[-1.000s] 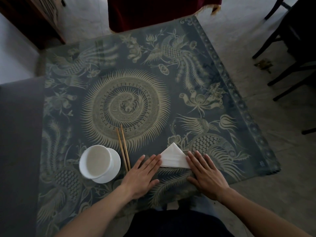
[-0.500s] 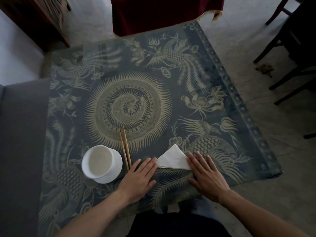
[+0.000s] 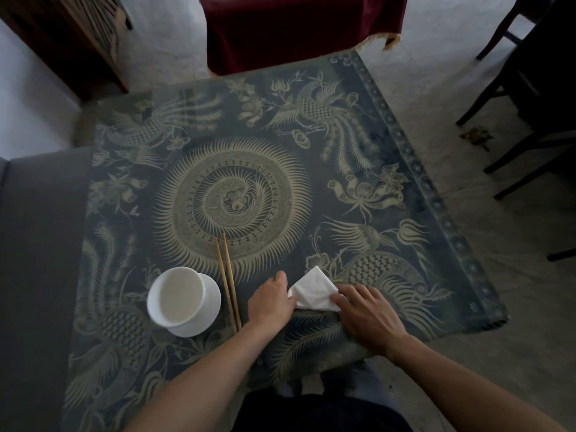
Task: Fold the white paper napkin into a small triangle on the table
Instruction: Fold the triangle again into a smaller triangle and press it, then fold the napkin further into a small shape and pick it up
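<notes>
The white paper napkin (image 3: pixel 314 289) lies folded as a triangle near the front edge of the patterned table (image 3: pixel 405 194), its point aimed away from me. My left hand (image 3: pixel 271 299) has curled its fingers onto the napkin's left corner and lifts it slightly. My right hand (image 3: pixel 366 316) rests on the napkin's right corner, fingers bent, pinching or pressing it down. The napkin's lower edge is partly hidden by both hands.
A white cup on a white saucer (image 3: pixel 184 302) stands to the left, with a pair of wooden chopsticks (image 3: pixel 228 282) between it and my left hand. A dark red draped chair (image 3: pixel 299 29) sits beyond the table, dark chair legs (image 3: pixel 526 129) at right.
Both hands were flat beside the napkin; now they have closed in on its two lower corners, fingers curled, and the left corner is raised a little.
</notes>
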Action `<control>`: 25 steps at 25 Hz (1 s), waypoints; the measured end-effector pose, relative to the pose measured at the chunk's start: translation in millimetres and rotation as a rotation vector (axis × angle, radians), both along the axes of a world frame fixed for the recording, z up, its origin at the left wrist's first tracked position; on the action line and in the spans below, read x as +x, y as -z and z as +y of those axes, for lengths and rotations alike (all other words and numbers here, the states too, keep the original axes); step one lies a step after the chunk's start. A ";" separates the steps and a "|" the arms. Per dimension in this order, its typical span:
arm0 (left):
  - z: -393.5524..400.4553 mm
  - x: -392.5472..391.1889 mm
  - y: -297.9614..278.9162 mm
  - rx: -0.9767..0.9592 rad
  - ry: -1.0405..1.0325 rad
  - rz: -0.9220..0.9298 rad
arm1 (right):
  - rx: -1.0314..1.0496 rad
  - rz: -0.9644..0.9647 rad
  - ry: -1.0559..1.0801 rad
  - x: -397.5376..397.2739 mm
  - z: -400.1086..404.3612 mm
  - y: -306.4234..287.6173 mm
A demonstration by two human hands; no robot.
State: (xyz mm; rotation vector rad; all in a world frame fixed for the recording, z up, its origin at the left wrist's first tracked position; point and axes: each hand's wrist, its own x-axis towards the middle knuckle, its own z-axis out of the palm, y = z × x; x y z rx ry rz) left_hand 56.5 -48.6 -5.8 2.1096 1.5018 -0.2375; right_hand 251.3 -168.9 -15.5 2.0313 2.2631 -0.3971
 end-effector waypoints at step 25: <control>53.7 4.7 -8.8 -0.077 -0.120 -0.191 | -0.060 0.188 -0.060 -44.3 7.8 -9.1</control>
